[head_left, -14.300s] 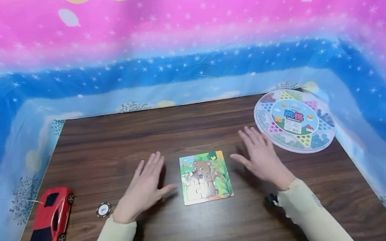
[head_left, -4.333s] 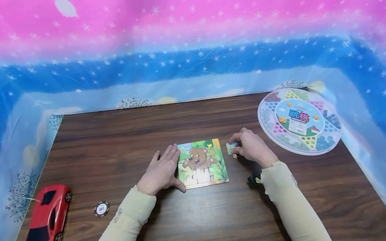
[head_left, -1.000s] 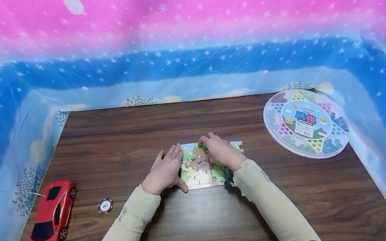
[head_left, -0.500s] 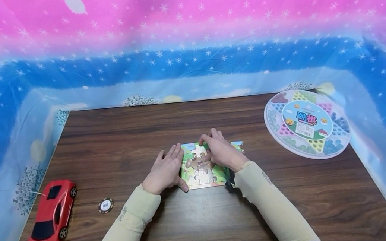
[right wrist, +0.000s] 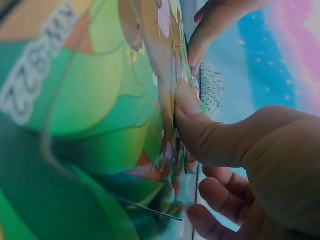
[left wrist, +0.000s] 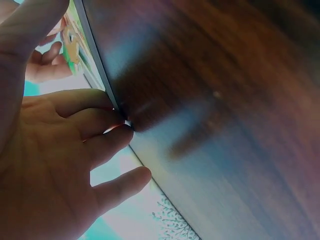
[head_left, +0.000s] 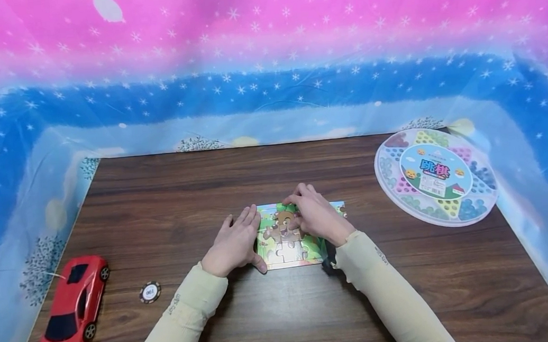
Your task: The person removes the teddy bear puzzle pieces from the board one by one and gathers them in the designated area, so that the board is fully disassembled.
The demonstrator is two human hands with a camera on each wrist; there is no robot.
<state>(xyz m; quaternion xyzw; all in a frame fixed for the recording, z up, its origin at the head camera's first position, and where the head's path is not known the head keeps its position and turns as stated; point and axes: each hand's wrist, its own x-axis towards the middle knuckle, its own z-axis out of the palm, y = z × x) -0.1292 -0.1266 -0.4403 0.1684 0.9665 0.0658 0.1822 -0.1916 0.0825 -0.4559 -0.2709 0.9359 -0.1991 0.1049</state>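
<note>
Under your fingers: jigsaw puzzle (head_left: 288, 239), mid-table.
Left hand (head_left: 233, 242) flat, fingers together against its edge; right hand (head_left: 316, 217) fingertips pinching a piece.

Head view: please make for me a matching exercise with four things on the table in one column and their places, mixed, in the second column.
1. red toy car
2. poker chip
3. puzzle
4. round game box

a. far right of the table
b. under both hands
c. near left corner
d. between the car and the left sleeve

Pairs: 1-c, 2-d, 3-b, 4-a
</note>
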